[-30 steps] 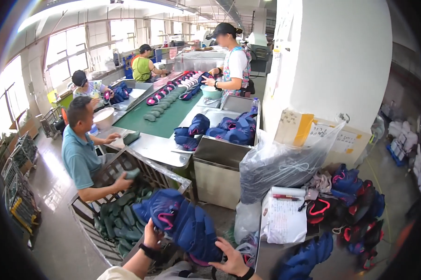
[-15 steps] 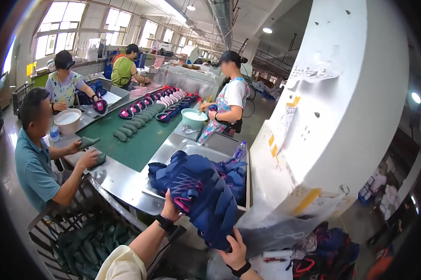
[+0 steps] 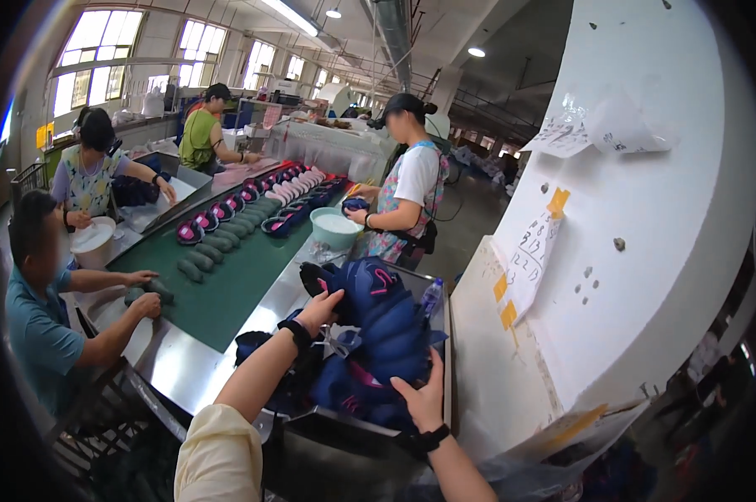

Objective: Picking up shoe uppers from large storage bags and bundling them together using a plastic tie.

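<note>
A thick stack of navy shoe uppers (image 3: pixel 395 322) with pink trim is between my two hands, over the metal tray (image 3: pixel 447 368) at the end of the bench. My left hand (image 3: pixel 321 309) grips the stack's left side, its fingers partly hidden by the fabric. My right hand (image 3: pixel 421 391) supports the lower right side, thumb on the near face and fingers along the outer edge. More dark uppers (image 3: pixel 257 343) lie in the tray, left of and under the stack.
A green conveyor belt (image 3: pixel 244 289) carries rows of grey-green shoe lasts (image 3: pixel 219 243) and uppers. A bottle (image 3: pixel 431 297) stands at the tray's right edge, near a white pillar (image 3: pixel 612 276). Co-workers sit and stand around the belt; a pale green basin (image 3: pixel 334 230) is beside one.
The stack has moved forward from in front of the tray to over it, and its far end is now raised. My left hand has shifted forward; my head view has turned slightly.
</note>
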Tool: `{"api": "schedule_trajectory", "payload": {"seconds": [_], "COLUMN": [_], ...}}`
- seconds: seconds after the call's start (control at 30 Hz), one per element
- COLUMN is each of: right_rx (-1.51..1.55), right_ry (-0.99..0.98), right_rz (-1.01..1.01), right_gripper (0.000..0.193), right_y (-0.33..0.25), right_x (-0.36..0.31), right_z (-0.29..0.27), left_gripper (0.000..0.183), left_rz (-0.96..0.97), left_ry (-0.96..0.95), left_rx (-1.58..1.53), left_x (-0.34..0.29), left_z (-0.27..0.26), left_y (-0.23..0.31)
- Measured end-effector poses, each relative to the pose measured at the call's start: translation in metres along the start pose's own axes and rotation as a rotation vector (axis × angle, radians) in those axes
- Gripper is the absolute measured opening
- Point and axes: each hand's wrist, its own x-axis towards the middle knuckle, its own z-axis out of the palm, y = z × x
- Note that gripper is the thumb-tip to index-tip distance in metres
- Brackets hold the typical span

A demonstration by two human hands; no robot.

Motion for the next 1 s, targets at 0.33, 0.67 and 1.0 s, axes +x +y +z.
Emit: {"api": "schedule_trajectory", "payload": {"seconds": [0.33, 0.67, 1.0], "right_rx": [-0.576, 0.954, -0.202], "right_ry": [-0.180, -0.197, -0.451], "right_rz": [0.431, 1.070, 0.892], "right_gripper": [0.072, 0.012, 0.019], "right_y": [0.137, -0.019, -0.119], "right_x": [0.020, -0.150, -0.329], "right_z": [-0.026, -0.080, -0.116], "left_gripper": [0.044, 0.018, 0.012], "left_rz": [0.210, 0.636, 0.911], "left_ry": [-0.290, 0.003, -0.845], "left_rx": [1.260, 0.779, 0.629], "left_x": [0.150, -0.048, -0.279], "left_z": [-0.041, 0.058, 0.177], "left_y": [-0.185, -0.023, -0.083]}}
